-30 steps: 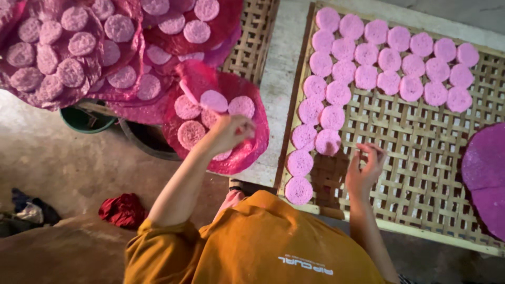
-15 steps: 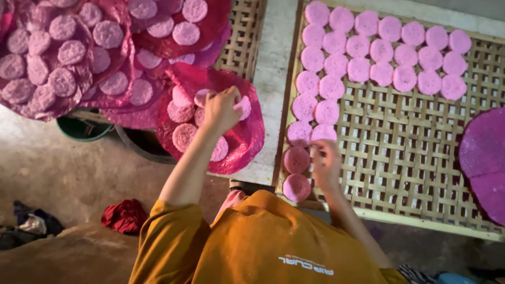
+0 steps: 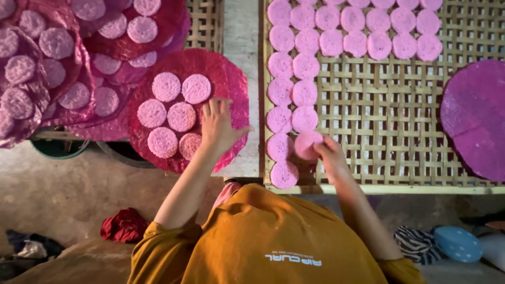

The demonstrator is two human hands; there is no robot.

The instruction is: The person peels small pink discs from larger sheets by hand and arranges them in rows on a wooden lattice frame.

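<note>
My left hand (image 3: 216, 125) lies with fingers spread on a round dark pink plate (image 3: 231, 79). The plate carries several pale pink round cakes (image 3: 167, 87), and the fingertips touch the nearest ones. My right hand (image 3: 330, 155) pinches one pink cake (image 3: 306, 143) at the near end of the second column of cakes (image 3: 305, 92) on a woven bamboo tray (image 3: 379, 121). Another column (image 3: 280, 94) runs along the tray's left edge, and two rows (image 3: 379, 31) run along its far side.
More dark pink plates with cakes (image 3: 47, 63) are stacked at the far left. A large purple round sheet (image 3: 476, 115) lies on the tray's right side. A green bucket (image 3: 58, 148), a red cloth (image 3: 123, 225) and a blue spotted item (image 3: 456, 243) lie on the floor.
My right hand has moved left to the near end of the cake columns and now holds a cake there. My left hand has stayed over the plate of cakes.
</note>
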